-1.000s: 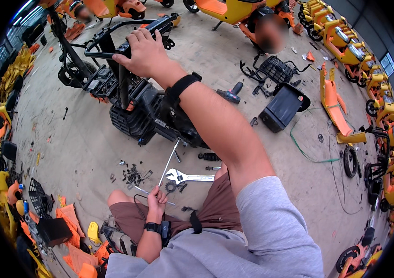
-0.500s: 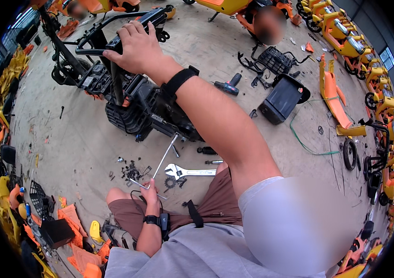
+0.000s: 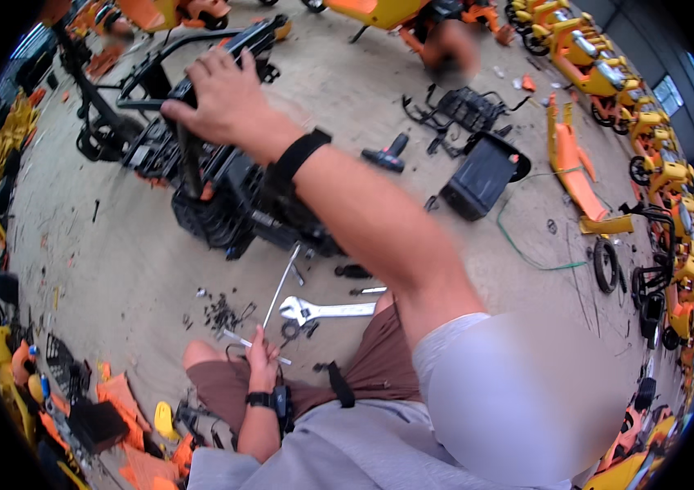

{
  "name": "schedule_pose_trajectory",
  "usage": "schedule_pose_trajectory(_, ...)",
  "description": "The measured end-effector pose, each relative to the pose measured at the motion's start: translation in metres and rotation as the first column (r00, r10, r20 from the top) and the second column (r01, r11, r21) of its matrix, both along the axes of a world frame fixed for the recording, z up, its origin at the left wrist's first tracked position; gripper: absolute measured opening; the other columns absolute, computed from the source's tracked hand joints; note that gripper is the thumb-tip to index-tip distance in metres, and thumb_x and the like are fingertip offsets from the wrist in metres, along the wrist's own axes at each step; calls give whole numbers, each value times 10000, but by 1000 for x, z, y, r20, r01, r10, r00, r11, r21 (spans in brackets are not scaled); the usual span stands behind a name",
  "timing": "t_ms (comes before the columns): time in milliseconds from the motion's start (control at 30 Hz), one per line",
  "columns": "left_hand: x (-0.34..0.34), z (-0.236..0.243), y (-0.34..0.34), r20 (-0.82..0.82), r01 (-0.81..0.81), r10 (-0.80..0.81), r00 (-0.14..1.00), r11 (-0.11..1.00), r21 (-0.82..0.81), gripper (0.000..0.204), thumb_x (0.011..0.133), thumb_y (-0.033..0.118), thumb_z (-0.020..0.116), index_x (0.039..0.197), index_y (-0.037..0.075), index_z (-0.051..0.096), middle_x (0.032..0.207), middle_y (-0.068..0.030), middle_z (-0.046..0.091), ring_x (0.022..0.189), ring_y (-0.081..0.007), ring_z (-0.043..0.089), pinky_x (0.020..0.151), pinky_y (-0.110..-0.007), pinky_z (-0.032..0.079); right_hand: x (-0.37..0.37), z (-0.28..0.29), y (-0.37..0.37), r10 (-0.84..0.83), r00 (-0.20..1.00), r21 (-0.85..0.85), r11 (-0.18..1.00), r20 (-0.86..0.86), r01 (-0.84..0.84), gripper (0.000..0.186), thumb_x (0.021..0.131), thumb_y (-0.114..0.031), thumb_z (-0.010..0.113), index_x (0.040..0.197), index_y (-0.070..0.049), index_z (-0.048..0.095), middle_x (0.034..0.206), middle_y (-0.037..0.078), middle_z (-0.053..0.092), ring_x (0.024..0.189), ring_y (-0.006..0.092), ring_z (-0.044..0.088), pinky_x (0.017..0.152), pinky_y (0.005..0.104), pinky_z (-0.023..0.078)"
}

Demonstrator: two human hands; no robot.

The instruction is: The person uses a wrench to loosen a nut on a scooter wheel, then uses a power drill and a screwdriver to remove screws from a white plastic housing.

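My right hand (image 3: 231, 96) lies with spread fingers on the upper rail of a stripped black scooter frame (image 3: 258, 34). The right arm stretches across the frame's near end. In my left hand (image 3: 261, 361), close to my lap, is a long silver T-handle wrench (image 3: 281, 286). The wrench's crossbar is at the hand, and its shaft slopes up to the frame's lower end; whether its tip sits on a fastener is too small to tell. A large adjustable wrench (image 3: 334, 310) lies before my legs, beside a small dark toothed ring (image 3: 290, 329) and scattered small black parts (image 3: 220, 314).
A cordless drill (image 3: 388, 153), a black box (image 3: 482, 175) and a black rack (image 3: 469, 108) lie on the floor beyond my right arm. Farther right are an orange panel (image 3: 575, 163) and a black tire (image 3: 606, 265). Yellow scooters (image 3: 592, 65) line the right side.
The whole view has shifted slightly, moving the scene a little left in the picture. My right hand stays on the frame, and my left hand keeps the T-handle wrench.
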State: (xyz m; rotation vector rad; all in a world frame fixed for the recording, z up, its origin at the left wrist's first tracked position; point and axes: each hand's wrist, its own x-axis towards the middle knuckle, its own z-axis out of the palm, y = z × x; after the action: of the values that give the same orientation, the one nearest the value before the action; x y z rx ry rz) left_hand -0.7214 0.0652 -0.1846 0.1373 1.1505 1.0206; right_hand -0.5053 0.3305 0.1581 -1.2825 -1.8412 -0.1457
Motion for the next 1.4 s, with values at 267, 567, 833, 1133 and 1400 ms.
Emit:
schedule_pose_trajectory(267,4,6,2,147,144,-149,978,988,49,314,917,333,538,922,24,593,514,47,290,439,-65,265,376,-228,210,0,11,2,19,999,59,998,-26,-17,612,793,-498,547,1154,-5,515,1233,178,447,1291,325,294,1077,562,131)
schedule_pose_trajectory(567,-9,-7,14,206,201,-193,959,979,-18,283,936,325,502,768,98,517,445,67,195,342,-66,177,322,-234,163,2,11,-4,7,998,50,999,-59,-4,601,816,-457,546,1163,27,467,1258,180,414,1306,333,269,1086,558,118)
schedule_pose_trajectory(833,-4,1,11,105,187,-190,976,981,42,287,922,320,529,804,60,558,466,63,208,350,-58,188,325,-226,162,2,10,-3,3,998,89,996,-63,3,600,805,-431,572,1169,28,444,1250,181,406,1311,330,262,1087,554,120)
schedule_pose_trajectory(1133,-2,6,12,-212,211,-184,960,971,111,279,913,286,551,828,20,555,483,56,219,353,-61,223,327,-227,177,-2,9,-1,-4,998,120,993,-64,12,613,807,-442,561,1184,27,439,1258,169,412,1301,331,272,1091,527,121)
schedule_pose_trajectory(1400,-4,2,12,-197,181,-160,967,979,92,248,913,247,552,832,13,555,480,51,223,348,-69,222,327,-232,184,-4,8,0,6,996,140,990,-91,7,616,800,-430,568,1183,34,437,1254,180,415,1306,335,259,1097,530,112)
